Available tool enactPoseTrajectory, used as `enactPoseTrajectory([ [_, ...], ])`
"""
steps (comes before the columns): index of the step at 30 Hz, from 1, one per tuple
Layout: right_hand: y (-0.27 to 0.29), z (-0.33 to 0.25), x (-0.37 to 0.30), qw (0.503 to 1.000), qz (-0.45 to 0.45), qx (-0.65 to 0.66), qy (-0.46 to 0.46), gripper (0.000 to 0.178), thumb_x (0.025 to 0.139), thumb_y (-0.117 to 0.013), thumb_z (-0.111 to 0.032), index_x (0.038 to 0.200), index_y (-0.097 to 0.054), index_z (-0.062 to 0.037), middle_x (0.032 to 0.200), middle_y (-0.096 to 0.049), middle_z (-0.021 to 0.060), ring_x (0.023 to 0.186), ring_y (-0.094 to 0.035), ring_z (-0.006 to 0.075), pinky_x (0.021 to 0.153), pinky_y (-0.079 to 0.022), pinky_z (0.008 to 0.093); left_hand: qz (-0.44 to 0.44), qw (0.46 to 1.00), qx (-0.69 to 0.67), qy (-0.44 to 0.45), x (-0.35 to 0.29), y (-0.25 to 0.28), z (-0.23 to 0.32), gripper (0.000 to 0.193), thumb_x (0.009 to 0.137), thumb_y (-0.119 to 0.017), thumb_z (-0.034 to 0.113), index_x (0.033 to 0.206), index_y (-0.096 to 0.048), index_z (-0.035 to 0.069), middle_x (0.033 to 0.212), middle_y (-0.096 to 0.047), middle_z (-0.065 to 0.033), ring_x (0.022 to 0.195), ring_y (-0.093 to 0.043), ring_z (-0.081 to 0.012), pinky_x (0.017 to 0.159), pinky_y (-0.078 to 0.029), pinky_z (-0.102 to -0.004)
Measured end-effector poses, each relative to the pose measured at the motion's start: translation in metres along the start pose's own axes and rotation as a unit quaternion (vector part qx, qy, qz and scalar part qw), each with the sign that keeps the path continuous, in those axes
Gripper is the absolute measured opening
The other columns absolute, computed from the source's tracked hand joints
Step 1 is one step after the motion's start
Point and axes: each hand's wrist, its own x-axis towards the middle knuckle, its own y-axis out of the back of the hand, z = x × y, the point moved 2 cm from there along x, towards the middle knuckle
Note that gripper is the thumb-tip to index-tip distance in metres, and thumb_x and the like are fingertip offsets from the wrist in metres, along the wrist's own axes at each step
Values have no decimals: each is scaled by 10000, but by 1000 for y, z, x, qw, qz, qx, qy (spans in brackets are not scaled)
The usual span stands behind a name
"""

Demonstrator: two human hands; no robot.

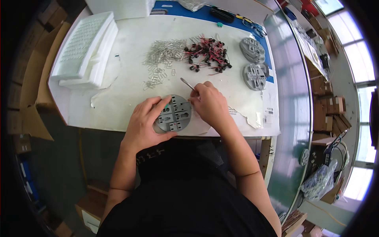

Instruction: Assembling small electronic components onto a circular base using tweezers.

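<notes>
Close to the front edge of the table, a round grey plastic disc [185, 125] with slots and cut-outs lies under my left hand [141, 123]. The fingers and thumb of that hand grip its left side. My right hand [210, 103] is closed at the disc's upper right edge, with the fingertips pinched round a slim metal tool [186, 82]. The tool's flattened end sticks out to the upper left; its other end is hidden by the fingers. A small green spot shows on the disc beside my left fingertips.
Beyond the disc lie a heap of small metal clips [164, 53] and a pile of black parts with red wires [207, 55]. More grey discs [254, 77] are stacked at the right. White foam trays [85, 45] stand at the left, and a black case [222, 14] at the back.
</notes>
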Motion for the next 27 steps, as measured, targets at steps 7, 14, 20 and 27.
enactPoseTrajectory([
  [7,-7,3,-9,1000,9,23,-19,166,955,-725,-186,1016,-660,-46,1100,-672,168,942,-691,409,822,-550,503,1,995,-89,39,-1,8,-8,976,620,-977,178,1509,-584,91,1380,-572,-131,1232,-628,-343,1050,-542,-432],
  [14,3,25,-2,983,45,173,38,134,956,-739,-118,1043,-694,-27,983,-714,111,754,-674,260,698,-544,409,-14,994,-101,32,7,-7,1,978,637,-987,213,1517,-578,97,1393,-574,-123,1231,-631,-338,1050,-536,-438],
  [20,45,29,-8,935,-27,351,-40,191,935,-774,-84,1108,-740,-10,865,-723,15,674,-574,43,613,-479,243,-8,997,-82,14,26,-32,14,979,668,-977,299,1534,-561,112,1360,-585,-116,1204,-626,-340,1060,-505,-452],
  [27,21,8,-6,964,24,263,-30,229,922,-772,-87,1137,-725,-20,836,-715,7,674,-588,42,615,-479,240,8,995,-92,22,25,-35,14,971,675,-965,315,1535,-558,120,1315,-595,-105,1183,-632,-327,1046,-504,-448],
])
